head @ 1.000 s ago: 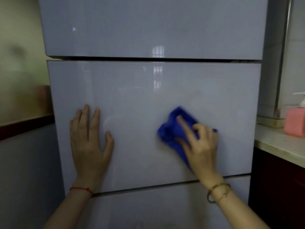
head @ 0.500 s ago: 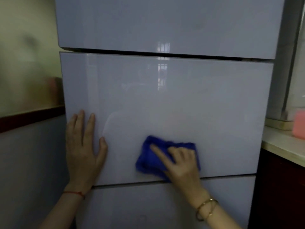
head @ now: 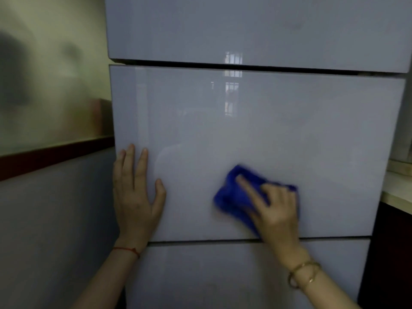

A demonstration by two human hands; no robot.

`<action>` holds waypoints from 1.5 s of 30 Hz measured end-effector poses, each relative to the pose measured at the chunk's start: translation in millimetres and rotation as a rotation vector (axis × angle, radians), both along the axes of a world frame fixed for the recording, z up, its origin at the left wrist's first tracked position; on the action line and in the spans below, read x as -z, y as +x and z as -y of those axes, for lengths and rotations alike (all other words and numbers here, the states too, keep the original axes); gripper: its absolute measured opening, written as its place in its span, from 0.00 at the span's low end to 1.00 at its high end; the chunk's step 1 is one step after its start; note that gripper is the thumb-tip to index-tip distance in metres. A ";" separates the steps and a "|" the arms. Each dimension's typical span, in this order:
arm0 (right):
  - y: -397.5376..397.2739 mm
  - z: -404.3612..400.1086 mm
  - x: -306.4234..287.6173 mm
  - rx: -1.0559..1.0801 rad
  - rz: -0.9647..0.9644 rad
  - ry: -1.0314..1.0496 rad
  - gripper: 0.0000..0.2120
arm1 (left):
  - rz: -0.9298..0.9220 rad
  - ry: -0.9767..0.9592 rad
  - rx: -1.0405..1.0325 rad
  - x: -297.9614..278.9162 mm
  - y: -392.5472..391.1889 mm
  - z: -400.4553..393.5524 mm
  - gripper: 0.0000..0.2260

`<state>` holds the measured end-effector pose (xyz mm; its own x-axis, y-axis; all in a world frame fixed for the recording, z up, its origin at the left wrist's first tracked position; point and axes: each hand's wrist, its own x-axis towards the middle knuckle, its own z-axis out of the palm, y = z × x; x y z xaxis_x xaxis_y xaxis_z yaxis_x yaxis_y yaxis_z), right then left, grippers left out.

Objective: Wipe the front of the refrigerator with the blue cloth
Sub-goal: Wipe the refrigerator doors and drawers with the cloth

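Refrigerator: blue cloth higher now.

Bunched blue cloth pressed flat on glossy refrigerator front.

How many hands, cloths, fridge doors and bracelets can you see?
Hands: 2, the left hand flat on the fridge and the right hand pressing the blue cloth
Cloths: 1
Fridge door panels: 3, the top panel, middle panel and bottom panel
Wrist bands: 2, a red string and a gold bracelet
Total: 8
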<state>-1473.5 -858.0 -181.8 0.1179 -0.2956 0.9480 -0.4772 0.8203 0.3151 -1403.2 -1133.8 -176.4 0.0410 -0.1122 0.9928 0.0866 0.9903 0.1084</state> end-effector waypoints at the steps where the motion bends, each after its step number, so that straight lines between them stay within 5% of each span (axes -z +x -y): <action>1: -3.3 -7.4 -19.8 0.007 0.028 -0.132 0.21 | -0.001 0.001 -0.002 -0.4 -0.1 -0.2 0.25; 5: -2.6 13.8 -126.1 0.015 0.072 -0.531 0.20 | -0.002 0.009 -0.008 -0.2 -0.1 -1.0 0.25; 9: 21.1 87.1 -143.4 -0.023 -0.036 -0.219 0.22 | 0.006 0.029 0.019 -0.3 1.2 -2.2 0.25; 15: 27.6 88.8 -28.2 -0.087 -0.057 0.084 0.20 | 0.029 -0.010 0.016 0.5 3.4 1.4 0.27; 19: 7.1 12.4 -5.9 0.003 0.093 -0.159 0.20 | 0.011 -0.003 0.019 -0.8 4.0 -0.4 0.26; 23: -2.2 -6.6 -70.7 -0.010 0.161 -0.579 0.20 | 0.006 -0.006 0.029 -0.4 3.8 0.7 0.26; 26: 3.1 16.7 -92.5 0.038 0.074 -0.485 0.19 | 0.003 -0.012 0.039 -1.0 4.7 1.3 0.26; 32: 29.9 33.4 3.4 -0.037 0.034 0.046 0.18 | 0.087 0.006 0.070 29.8 14.9 -5.1 0.26; 38: 47.7 2.1 81.2 -0.167 0.186 -0.121 0.19 | 0.193 0.057 0.133 142.2 49.0 -22.7 0.24; 45: 41.7 65.5 147.6 -0.081 0.061 0.073 0.21 | 0.259 0.143 0.120 239.7 50.6 -17.4 0.27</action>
